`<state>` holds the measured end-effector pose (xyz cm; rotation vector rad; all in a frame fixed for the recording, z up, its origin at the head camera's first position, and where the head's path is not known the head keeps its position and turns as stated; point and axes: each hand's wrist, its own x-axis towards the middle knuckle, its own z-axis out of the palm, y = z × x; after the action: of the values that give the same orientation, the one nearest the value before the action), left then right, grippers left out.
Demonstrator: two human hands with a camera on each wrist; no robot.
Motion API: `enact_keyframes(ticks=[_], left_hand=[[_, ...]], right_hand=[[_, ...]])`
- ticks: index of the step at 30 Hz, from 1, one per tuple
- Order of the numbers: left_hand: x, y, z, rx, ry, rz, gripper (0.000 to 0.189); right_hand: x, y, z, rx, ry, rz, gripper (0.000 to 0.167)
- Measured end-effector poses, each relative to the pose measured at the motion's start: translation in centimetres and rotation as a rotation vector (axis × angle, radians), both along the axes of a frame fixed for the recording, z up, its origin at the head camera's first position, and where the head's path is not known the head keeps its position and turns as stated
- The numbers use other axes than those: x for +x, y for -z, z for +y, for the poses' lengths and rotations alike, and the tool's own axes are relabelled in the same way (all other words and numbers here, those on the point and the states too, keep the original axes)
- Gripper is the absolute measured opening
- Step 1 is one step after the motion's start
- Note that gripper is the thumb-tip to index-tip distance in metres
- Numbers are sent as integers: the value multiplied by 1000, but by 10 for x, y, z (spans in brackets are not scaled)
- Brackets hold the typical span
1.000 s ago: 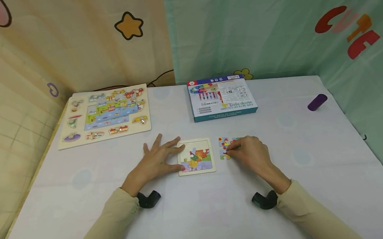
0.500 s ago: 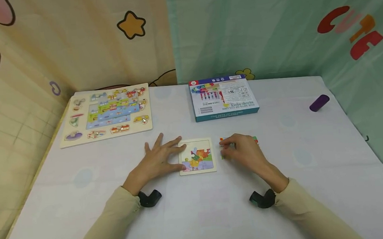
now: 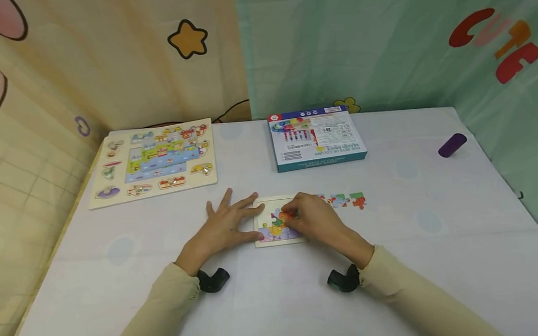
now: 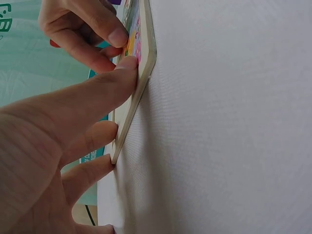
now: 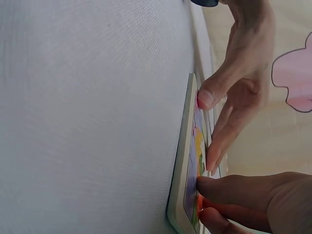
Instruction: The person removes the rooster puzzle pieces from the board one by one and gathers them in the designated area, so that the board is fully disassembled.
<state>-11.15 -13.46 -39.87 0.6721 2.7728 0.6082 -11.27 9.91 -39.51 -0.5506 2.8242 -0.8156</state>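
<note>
Fitting seems under way — left hand (image 3: 226, 224), fingers wide, steadies the puzzle board (image 3: 280, 243); right hand (image 3: 319, 220) apparently pinches a mostly hidden jigsaw piece (image 3: 286, 215) — aligning, then pressing, is called for.

Person: L long beige fabric sleeve (image 3: 159, 314) + matching R long beige fabric sleeve (image 3: 426, 293), both plain, lightly creased, cuffs gathered @ wrist. Black elbow-shaped L wrist cam (image 3: 214, 280), same-type black elbow-shaped R wrist cam (image 3: 344, 279), w/ rounded bodies. Bare five-fingered L hand (image 3: 226, 224), bare R hand (image 3: 318, 219).
</note>
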Motion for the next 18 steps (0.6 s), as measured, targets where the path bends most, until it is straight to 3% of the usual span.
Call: enact_keyframes(ticks=[18], left_hand=[[1, -2, 2, -14, -3, -3, 70]], right_hand=[[-1, -2, -5, -19, 42, -54, 16]])
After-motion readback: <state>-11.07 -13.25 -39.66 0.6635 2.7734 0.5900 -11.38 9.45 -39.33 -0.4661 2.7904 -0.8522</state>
